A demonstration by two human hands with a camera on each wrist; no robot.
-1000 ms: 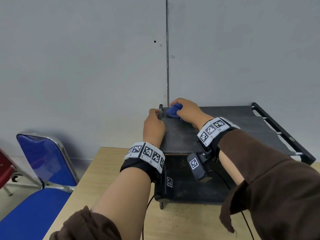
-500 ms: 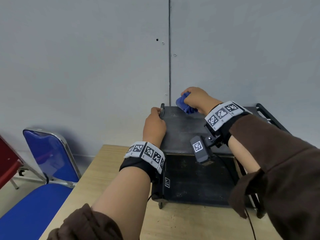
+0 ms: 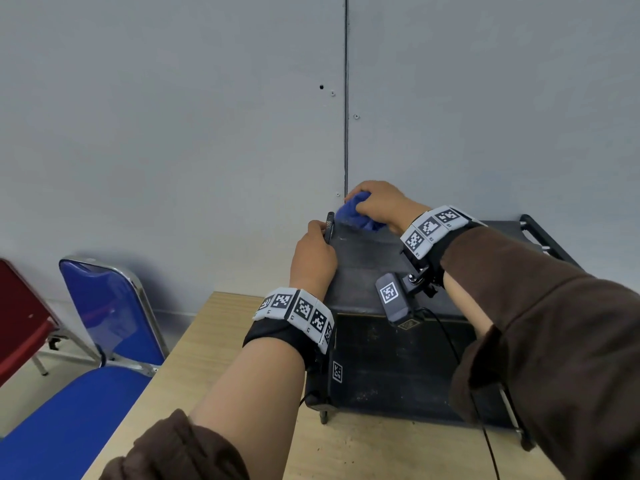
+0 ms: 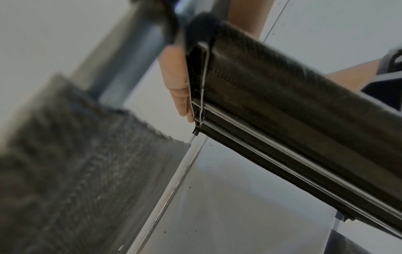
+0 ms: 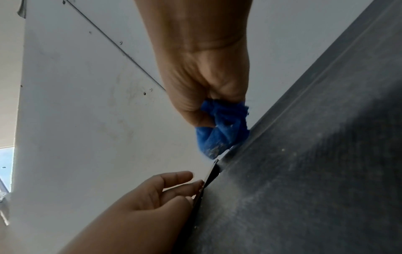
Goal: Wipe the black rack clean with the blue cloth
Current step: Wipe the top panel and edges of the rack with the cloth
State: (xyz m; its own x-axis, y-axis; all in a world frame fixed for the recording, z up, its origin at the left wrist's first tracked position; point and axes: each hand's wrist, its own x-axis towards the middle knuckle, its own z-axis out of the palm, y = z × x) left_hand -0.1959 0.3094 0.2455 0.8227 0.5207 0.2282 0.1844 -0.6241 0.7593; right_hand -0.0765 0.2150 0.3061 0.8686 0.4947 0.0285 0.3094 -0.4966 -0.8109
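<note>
Here, wooden table (image 3: 221,344) against grey wall (image 3: 173,133)

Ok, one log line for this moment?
wipe | right hand grips blue cloth at black rack far left corner | left hand holds rack's left edge

You're in a plain office-like room: grey panelled wall (image 3: 173,133), a light wooden table (image 3: 214,358), and stacking chairs (image 3: 104,306) (blue and red) beside it.
</note>
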